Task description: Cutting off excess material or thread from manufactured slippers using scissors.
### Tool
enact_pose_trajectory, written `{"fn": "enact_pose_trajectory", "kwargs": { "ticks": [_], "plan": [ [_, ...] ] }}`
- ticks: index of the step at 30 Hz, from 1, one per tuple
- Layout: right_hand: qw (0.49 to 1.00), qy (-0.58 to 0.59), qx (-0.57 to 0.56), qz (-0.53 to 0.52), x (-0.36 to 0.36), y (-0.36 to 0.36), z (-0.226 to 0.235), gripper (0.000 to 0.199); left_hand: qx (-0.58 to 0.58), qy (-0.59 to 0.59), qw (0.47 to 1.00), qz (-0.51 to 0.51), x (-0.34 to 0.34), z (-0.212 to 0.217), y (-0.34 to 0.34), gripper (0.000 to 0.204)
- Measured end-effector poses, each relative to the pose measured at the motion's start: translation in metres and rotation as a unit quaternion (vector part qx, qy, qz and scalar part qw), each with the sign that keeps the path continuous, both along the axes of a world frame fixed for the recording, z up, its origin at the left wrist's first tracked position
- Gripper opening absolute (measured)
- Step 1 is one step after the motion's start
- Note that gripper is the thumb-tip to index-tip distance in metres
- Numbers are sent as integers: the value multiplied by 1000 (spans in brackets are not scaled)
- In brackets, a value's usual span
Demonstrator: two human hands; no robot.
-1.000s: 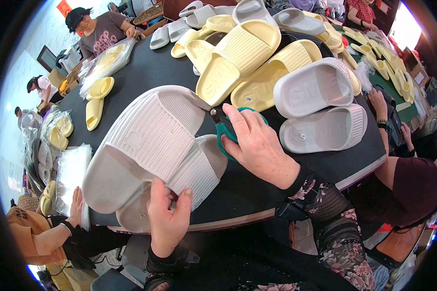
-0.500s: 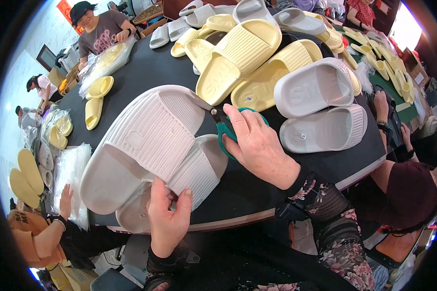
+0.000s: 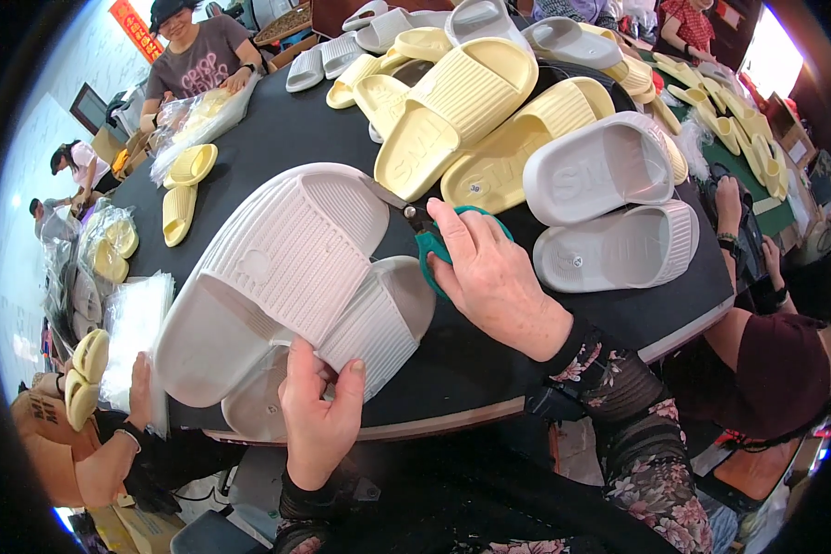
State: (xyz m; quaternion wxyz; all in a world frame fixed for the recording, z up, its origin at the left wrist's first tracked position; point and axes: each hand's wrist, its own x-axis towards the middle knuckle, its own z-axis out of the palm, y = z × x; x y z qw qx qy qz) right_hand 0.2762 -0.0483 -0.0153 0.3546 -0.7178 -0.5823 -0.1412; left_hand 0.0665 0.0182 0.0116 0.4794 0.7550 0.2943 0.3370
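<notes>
A large light grey slipper [image 3: 291, 254] with a ribbed strap lies tilted over its mate [image 3: 369, 328] in front of me on the table. My left hand [image 3: 319, 402] pinches the near edge of the strap between thumb and fingers. Green-handled scissors [image 3: 434, 249] are in my right hand [image 3: 499, 277], with fingers wrapped round the handles. Their blades point left and lie against the far right rim of the upper slipper. I cannot tell whether the blade tips touch anything else.
Yellow slippers [image 3: 457, 115] are heaped beyond my hands. A grey pair [image 3: 609, 245] sits to the right. At left lie clear plastic bags [image 3: 138, 323] and a yellow pair [image 3: 180, 208]. Co-workers sit around the dark table [image 3: 277, 129]; one at left holds yellow slippers [image 3: 88, 369].
My hands and the grey slippers stay almost in place. The co-worker at left has brought the yellow slippers lower and turned them. Another, at the far left, has shifted posture.
</notes>
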Motion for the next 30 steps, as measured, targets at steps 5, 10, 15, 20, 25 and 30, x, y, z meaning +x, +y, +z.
{"fn": "enact_pose_trajectory", "kwargs": {
  "ticks": [5,10,15,20,25,30],
  "plan": [
    [999,-10,46,5,2,2,0,56,-9,-2,1000,-2,-1,2,1,50],
    [999,4,48,20,1,0,4,59,16,14,1000,-6,-2,0,1,45],
    [999,-1,48,18,1,-1,3,60,14,26,1000,-4,-3,0,1,41],
    [998,-16,62,3,1,-1,4,60,33,26,999,-11,-4,0,1,42],
    [998,-19,62,-2,3,-1,2,58,32,19,999,-12,-2,-1,0,45],
    [997,19,68,5,2,0,4,54,38,24,999,-11,-4,-3,2,46]
  ]
}}
